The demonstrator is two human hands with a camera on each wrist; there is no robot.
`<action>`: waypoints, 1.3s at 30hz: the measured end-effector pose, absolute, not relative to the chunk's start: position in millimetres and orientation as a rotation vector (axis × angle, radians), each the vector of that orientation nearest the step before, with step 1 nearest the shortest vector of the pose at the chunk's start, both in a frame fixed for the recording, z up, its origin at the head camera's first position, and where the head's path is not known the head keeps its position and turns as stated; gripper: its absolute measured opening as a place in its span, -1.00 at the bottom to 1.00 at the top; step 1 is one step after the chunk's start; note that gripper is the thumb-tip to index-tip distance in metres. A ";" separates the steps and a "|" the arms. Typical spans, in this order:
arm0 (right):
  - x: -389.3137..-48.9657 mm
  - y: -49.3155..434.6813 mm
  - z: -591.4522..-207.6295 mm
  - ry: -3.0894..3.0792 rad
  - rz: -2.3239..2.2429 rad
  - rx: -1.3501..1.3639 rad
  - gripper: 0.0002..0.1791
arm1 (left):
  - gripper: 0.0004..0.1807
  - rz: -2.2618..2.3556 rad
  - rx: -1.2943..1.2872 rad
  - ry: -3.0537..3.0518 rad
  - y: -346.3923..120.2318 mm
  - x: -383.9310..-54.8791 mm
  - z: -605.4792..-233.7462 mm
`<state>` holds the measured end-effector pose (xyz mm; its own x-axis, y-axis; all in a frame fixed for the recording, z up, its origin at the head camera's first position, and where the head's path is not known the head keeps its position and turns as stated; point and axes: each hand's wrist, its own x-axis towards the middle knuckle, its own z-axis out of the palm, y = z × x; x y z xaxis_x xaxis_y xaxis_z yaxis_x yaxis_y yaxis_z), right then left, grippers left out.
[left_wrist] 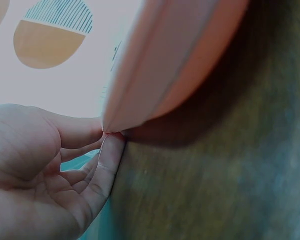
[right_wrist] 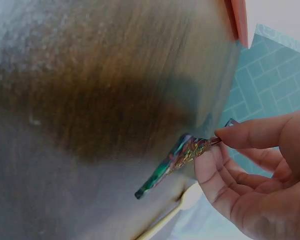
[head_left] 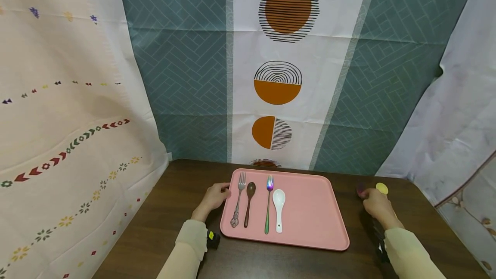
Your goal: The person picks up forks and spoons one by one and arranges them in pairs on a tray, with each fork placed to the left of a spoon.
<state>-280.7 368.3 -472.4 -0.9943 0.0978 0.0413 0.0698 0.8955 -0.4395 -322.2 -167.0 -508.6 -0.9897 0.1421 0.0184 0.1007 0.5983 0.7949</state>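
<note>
My left hand pinches the left edge of a pink tray between thumb and fingers; in the left wrist view the tray's rim stands off the wood there. On the tray lie a silver fork, a dark brown spoon, a rainbow fork and a white spoon, handles toward me. To the right of the tray, my right hand pinches an iridescent spoon near its neck; the fingers partly hide its bowl. Beside that hand is a yellow spoon.
A dark wooden table carries everything. Patterned cloths hang behind it and along both sides. In the right wrist view a corner of the tray shows at the top.
</note>
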 end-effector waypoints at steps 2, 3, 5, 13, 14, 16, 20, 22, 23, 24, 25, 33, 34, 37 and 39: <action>-280.9 366.5 -470.9 -2.988 0.678 -0.110 -0.60 | -0.55 1.373 0.215 2.765 -167.4 -322.0 -508.1; -281.0 365.7 -470.4 -2.984 0.672 -0.100 -0.59 | -0.55 1.374 0.214 2.765 -167.4 -322.0 -508.0; -281.2 363.7 -469.3 -2.982 0.691 -0.106 -0.57 | -0.55 1.378 0.209 2.759 -167.4 -321.7 -508.0; -281.9 355.0 -466.0 -2.951 0.837 -0.134 -0.52 | -0.56 1.381 0.230 2.762 -167.5 -322.2 -508.3; -282.4 354.0 -466.0 -2.947 0.848 -0.132 -0.51 | -0.56 1.381 0.231 2.764 -167.5 -322.0 -508.0; -283.4 352.6 -466.4 -2.940 0.867 -0.126 -0.52 | -0.56 1.385 0.222 2.759 -167.4 -321.6 -507.7; -283.8 349.4 -466.3 -2.937 0.875 -0.131 -0.52 | -0.55 1.383 0.218 2.756 -167.1 -320.4 -507.3; -283.4 347.9 -465.2 -2.940 0.875 -0.136 -0.52 | -0.55 1.386 0.217 2.752 -166.9 -320.3 -507.3; -283.1 347.0 -464.3 -2.941 0.872 -0.138 -0.52 | -0.55 1.384 0.219 2.754 -166.7 -320.3 -507.1; -283.1 346.2 -463.6 -2.943 0.870 -0.139 -0.52 | -0.55 1.385 0.219 2.753 -166.6 -320.7 -507.1; -282.9 345.2 -462.7 -2.946 0.868 -0.136 -0.51 | -0.55 1.383 0.223 2.756 -166.6 -320.8 -506.9; -284.3 331.9 -455.1 -2.977 0.849 -0.137 -0.50 | -0.56 1.345 0.258 2.806 -166.0 -319.9 -505.9; -284.5 330.4 -454.7 -2.976 0.856 -0.141 -0.51 | -0.56 1.346 0.257 2.804 -165.9 -319.6 -505.6; -285.5 326.5 -454.4 -2.964 0.898 -0.143 -0.52 | -0.56 1.350 0.258 2.800 -166.0 -319.4 -506.0; -286.0 324.2 -454.8 -2.955 0.953 -0.147 -0.53 | -0.56 1.351 0.256 2.798 -166.3 -319.6 -506.9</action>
